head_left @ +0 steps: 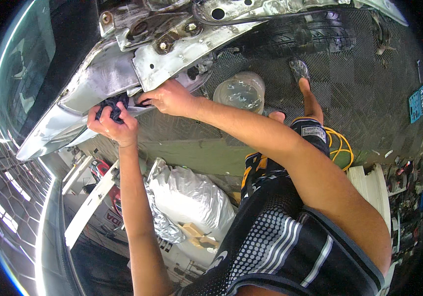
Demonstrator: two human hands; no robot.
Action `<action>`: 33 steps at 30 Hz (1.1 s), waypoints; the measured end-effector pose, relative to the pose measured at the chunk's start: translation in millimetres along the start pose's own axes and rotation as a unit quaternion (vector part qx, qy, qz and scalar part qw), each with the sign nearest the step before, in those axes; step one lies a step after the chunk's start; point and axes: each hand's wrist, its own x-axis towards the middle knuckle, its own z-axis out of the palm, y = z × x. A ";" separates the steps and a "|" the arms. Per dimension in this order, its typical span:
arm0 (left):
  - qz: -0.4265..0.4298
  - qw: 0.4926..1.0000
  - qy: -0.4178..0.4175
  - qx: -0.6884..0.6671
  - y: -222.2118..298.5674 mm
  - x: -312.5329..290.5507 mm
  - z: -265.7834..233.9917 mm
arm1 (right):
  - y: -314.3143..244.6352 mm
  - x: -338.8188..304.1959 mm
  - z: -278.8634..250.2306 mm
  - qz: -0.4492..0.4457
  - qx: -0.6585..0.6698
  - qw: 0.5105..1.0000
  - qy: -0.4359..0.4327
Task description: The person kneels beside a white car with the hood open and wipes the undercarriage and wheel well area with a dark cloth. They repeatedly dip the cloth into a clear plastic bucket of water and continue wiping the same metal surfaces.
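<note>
My left hand (114,126) has its fingers curled around a crumpled dark cloth (112,107), pressed against the bare metal car body (104,74). Just to its right, my right hand (171,98) reaches under the lower edge of a pale fender panel (167,61). Its thumb and forefinger are bent together at the gap beside the cloth. The panel's edge and shadow hide what lies between those fingertips. Both hands look wet. Bolts and rusty brackets (164,45) show on the panel above.
A clear bucket of water (241,93) stands on the dark mat floor, near a tyre (295,42). A yellow cord (342,148) lies coiled beside my leg. Farther right are a blue tool case (418,103) and cluttered parts. A silver cover (187,192) drapes something at lower left.
</note>
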 end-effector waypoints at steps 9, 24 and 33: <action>0.012 1.000 -0.006 0.004 -1.1 -0.3 1.3 | 10.3 -0.3 7.8 -0.159 -0.121 0.972 0.126; 0.010 1.000 -0.005 0.014 2.2 -1.7 4.6 | 6.9 1.7 -5.9 -0.121 -0.093 0.988 -0.010; 0.012 1.000 -0.006 0.016 2.1 -2.4 4.2 | -20.0 -47.5 -4.8 0.112 0.063 0.979 0.157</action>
